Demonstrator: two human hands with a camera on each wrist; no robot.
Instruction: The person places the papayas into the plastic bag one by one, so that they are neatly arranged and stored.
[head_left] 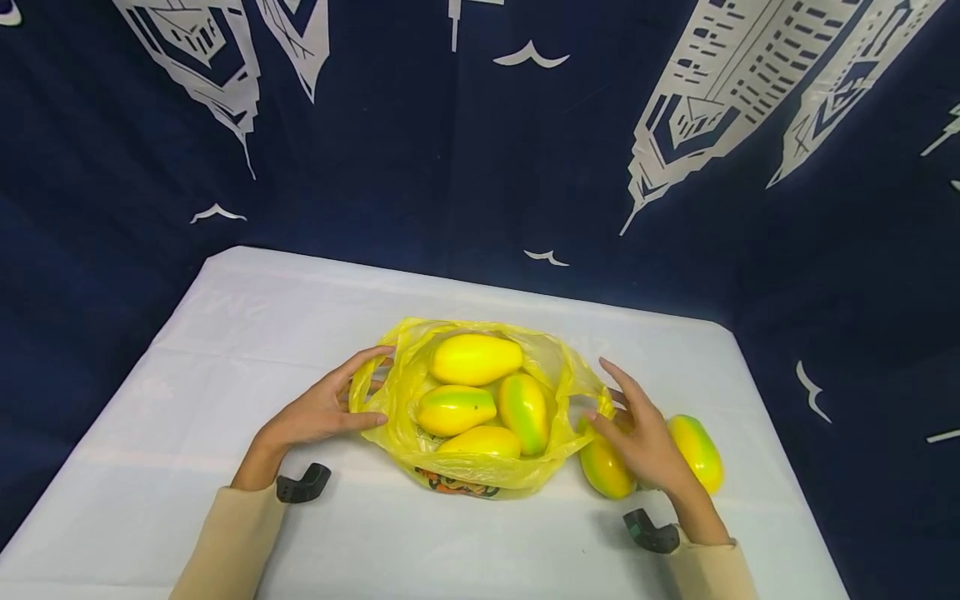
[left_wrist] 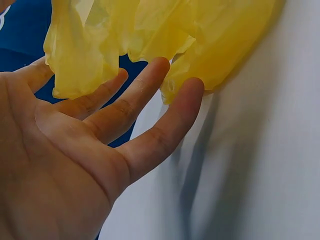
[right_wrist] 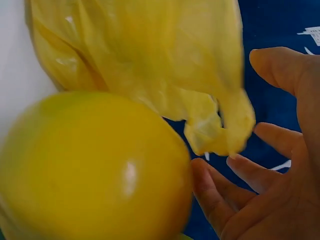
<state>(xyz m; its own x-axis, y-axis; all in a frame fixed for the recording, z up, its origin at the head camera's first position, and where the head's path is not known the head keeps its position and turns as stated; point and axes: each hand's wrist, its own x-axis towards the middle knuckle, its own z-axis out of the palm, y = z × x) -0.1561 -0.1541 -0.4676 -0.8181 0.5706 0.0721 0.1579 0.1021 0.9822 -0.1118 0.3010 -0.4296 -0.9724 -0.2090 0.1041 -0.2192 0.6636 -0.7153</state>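
A yellow plastic bag stands with its mouth spread wide on the table, several yellow-green mangoes visible inside. My left hand is at the bag's left handle, thumb in front; in the left wrist view its fingers are spread and fairly straight beside the plastic. On the other side, my right hand is at the right handle, with fingers parted around the loop and touching it lightly at most. Close by that hand are a mango partly under the handle and another mango behind the wrist.
A white cloth covers the table. Behind it hangs a dark blue curtain with white building prints. Black wrist devices sit at both sleeve cuffs.
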